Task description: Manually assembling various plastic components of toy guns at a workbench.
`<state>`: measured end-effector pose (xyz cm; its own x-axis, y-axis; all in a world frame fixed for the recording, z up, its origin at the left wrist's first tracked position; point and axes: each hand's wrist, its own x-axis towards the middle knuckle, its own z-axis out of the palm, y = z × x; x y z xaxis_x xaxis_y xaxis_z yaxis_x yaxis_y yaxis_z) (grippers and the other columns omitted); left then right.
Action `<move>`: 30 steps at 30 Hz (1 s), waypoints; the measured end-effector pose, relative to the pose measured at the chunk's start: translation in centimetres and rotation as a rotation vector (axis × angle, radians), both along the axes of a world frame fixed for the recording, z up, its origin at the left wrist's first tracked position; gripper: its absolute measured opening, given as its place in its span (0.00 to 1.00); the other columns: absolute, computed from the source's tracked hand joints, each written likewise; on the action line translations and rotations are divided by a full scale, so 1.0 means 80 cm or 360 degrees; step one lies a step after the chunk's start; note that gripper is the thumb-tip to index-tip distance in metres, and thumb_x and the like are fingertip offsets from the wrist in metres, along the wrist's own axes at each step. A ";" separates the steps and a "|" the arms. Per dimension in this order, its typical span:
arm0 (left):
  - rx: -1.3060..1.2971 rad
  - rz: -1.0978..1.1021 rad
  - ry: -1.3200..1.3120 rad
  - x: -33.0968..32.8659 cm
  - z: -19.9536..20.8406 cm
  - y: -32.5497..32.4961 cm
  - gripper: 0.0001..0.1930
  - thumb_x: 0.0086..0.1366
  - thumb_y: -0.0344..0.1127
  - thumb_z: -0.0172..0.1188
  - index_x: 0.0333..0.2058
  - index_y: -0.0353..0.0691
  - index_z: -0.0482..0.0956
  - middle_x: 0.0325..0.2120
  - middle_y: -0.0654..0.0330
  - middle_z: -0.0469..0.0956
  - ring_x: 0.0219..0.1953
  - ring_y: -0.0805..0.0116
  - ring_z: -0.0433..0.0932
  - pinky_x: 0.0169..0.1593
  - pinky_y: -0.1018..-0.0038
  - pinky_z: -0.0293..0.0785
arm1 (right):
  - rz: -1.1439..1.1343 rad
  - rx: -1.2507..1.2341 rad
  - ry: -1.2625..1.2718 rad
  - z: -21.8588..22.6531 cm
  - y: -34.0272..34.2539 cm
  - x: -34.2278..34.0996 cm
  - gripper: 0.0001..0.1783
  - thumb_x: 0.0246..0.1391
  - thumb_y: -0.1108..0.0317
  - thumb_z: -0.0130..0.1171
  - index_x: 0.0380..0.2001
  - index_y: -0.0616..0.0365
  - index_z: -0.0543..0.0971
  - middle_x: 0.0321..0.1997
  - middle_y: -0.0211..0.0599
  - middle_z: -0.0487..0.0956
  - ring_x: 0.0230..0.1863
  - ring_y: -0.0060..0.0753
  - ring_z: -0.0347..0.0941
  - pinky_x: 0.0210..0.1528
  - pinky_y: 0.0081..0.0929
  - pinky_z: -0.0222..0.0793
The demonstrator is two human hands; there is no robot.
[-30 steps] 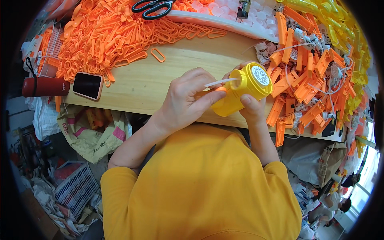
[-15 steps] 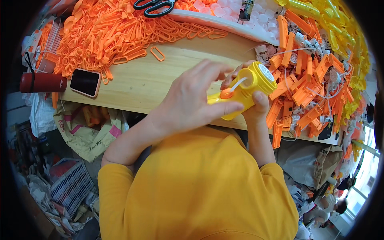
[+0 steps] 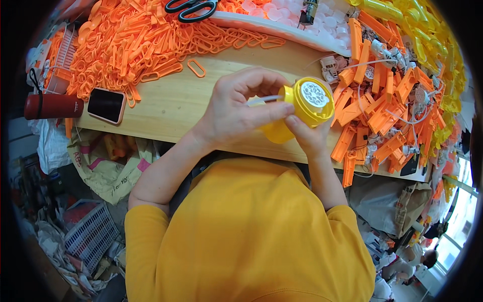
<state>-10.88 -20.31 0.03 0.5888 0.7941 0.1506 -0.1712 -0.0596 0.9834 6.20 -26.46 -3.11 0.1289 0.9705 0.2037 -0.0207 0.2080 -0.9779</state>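
Between my two hands, above the table's near edge, is a yellow plastic toy housing (image 3: 280,132) with a round white patterned disc (image 3: 314,94) set in its end. My right hand (image 3: 313,136) grips it from the near right side, thumb against the body; its other fingers are hidden behind. My left hand (image 3: 236,108) is closed at the housing's left side, thumb and fingers around the short side opening where a thin white tube (image 3: 266,99) comes out. The orange piece by the tube is hidden by my left hand.
A heap of orange clips (image 3: 131,43) covers the back left, with black scissors (image 3: 193,7) on it. A phone (image 3: 106,105) and red bottle (image 3: 54,106) lie at left. Orange housings with wires (image 3: 387,113) pile up at right, yellow parts (image 3: 427,35) behind. A white tray (image 3: 282,32) holds translucent caps.
My left hand has gone from open fingers to closed on the housing's side opening. The housing has shifted slightly left, its white disc turned more upward.
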 end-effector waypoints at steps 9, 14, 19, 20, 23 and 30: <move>-0.0714 -0.0067 -0.0518 -0.021 -0.053 0.021 0.16 0.57 0.24 0.61 0.45 0.33 0.76 0.40 0.58 0.78 0.43 0.72 0.77 0.49 0.74 0.74 | -0.0001 -0.0052 -0.0347 0.013 0.004 -0.019 0.41 0.33 0.67 0.76 0.52 0.62 0.65 0.48 0.41 0.74 0.49 0.31 0.73 0.51 0.29 0.70; -0.0819 -0.0138 -0.0669 -0.019 -0.063 0.017 0.17 0.56 0.24 0.60 0.46 0.34 0.75 0.42 0.57 0.78 0.45 0.71 0.76 0.50 0.74 0.73 | -0.0122 0.0215 -0.0503 0.020 0.001 -0.026 0.37 0.33 0.71 0.75 0.50 0.63 0.70 0.45 0.36 0.77 0.46 0.27 0.75 0.49 0.26 0.71; -0.0869 -0.0072 -0.0718 -0.021 -0.065 0.012 0.16 0.57 0.25 0.60 0.46 0.34 0.75 0.41 0.58 0.78 0.45 0.71 0.76 0.50 0.74 0.73 | -0.0071 0.0129 -0.0446 0.016 0.003 -0.025 0.35 0.35 0.70 0.73 0.50 0.64 0.70 0.45 0.37 0.78 0.46 0.26 0.75 0.48 0.25 0.71; -0.0695 -0.0048 -0.0552 -0.020 -0.059 0.011 0.16 0.58 0.26 0.60 0.47 0.34 0.74 0.41 0.58 0.77 0.45 0.71 0.76 0.50 0.75 0.72 | -0.0063 0.0125 -0.0446 0.015 0.000 -0.022 0.35 0.35 0.70 0.73 0.50 0.64 0.70 0.45 0.37 0.78 0.46 0.26 0.75 0.48 0.25 0.71; -0.0511 -0.0066 -0.0365 -0.015 -0.018 0.007 0.18 0.58 0.28 0.62 0.48 0.35 0.73 0.42 0.60 0.77 0.43 0.71 0.76 0.49 0.75 0.72 | 0.0018 -0.0210 0.0104 0.007 -0.006 -0.005 0.36 0.38 0.63 0.71 0.51 0.63 0.69 0.45 0.39 0.77 0.44 0.31 0.75 0.47 0.29 0.73; 0.0115 -0.0157 0.0294 -0.026 -0.001 -0.014 0.28 0.48 0.29 0.70 0.49 0.34 0.73 0.43 0.59 0.73 0.43 0.71 0.74 0.48 0.76 0.70 | 0.0160 -0.0183 0.0987 -0.015 -0.006 0.016 0.40 0.41 0.49 0.64 0.53 0.62 0.65 0.49 0.44 0.70 0.43 0.39 0.73 0.44 0.35 0.75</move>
<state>-12.93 -21.45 -0.02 0.6858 0.7225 0.0871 0.0032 -0.1227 0.9924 7.46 -26.93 -4.30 0.0966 0.9952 0.0145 -0.6041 0.0702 -0.7938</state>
